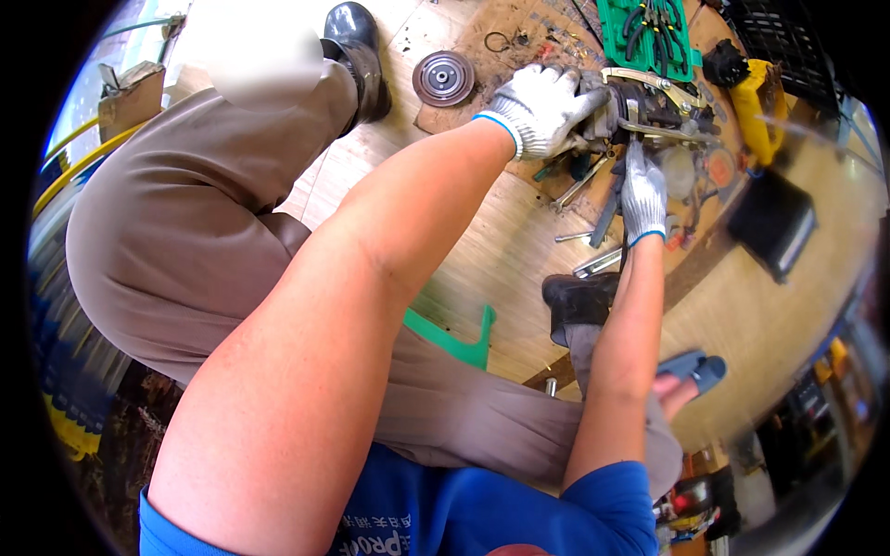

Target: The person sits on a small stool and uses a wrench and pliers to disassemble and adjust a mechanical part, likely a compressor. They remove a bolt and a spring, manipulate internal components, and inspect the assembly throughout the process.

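A dark metal machine part (633, 104), with pale metal arms (663, 85) like a puller's along its right side, lies on a stained board. My left hand (542, 107), in a white knit glove with a blue cuff, closes its fingers on the part's left end. From below, my right hand (642, 195), gloved the same way, reaches up to its near side, fingers bent together against it. What those fingers grip is hidden. Beside the right hand lies a dark bar-like tool (607, 211). A round pulley-like disc (443, 78) rests left of my left hand.
An open green tool case (649, 37) holds pliers at the back. Wrenches (582, 181) and sockets lie near the part. To the right are a yellow tool (760, 111) and a black box-like object (772, 222). A green curved piece (454, 341) lies between my legs.
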### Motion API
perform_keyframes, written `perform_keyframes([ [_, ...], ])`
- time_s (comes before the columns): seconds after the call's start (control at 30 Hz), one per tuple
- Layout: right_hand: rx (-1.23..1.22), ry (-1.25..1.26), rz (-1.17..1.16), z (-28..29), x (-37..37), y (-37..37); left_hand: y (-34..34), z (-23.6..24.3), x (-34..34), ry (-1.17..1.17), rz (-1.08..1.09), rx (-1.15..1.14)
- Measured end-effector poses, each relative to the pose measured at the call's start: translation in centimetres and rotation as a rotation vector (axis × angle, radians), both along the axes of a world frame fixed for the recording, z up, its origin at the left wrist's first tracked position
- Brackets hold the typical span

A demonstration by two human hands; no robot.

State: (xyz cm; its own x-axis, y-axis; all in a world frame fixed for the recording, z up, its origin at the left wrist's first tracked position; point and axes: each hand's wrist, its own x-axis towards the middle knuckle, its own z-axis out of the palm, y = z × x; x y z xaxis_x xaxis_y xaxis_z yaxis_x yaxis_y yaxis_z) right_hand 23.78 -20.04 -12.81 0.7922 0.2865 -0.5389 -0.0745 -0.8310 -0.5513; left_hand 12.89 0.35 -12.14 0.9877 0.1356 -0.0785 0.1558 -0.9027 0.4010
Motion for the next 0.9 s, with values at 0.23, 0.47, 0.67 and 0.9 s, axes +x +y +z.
perform_keyframes([
  [0.23,0.13,0.046,-0.089,-2.8,-1.3,-3.3,-0.1,0.1,0.0,0.001,-0.025,0.017],
  [0.47,0.485,0.054,-0.562,-4.3,-0.7,-3.6,-0.3,-0.3,0.1,0.016,-0.015,0.06],
  [0.67,0.133,-0.209,-0.471,-10.9,5.1,-3.1,-0.6,1.1,0.6,0.012,-0.041,0.069],
  [0.9,0.228,-0.396,-0.473,-11.2,3.7,-1.3,-0.6,-1.0,0.5,-0.07,-0.043,0.107],
])
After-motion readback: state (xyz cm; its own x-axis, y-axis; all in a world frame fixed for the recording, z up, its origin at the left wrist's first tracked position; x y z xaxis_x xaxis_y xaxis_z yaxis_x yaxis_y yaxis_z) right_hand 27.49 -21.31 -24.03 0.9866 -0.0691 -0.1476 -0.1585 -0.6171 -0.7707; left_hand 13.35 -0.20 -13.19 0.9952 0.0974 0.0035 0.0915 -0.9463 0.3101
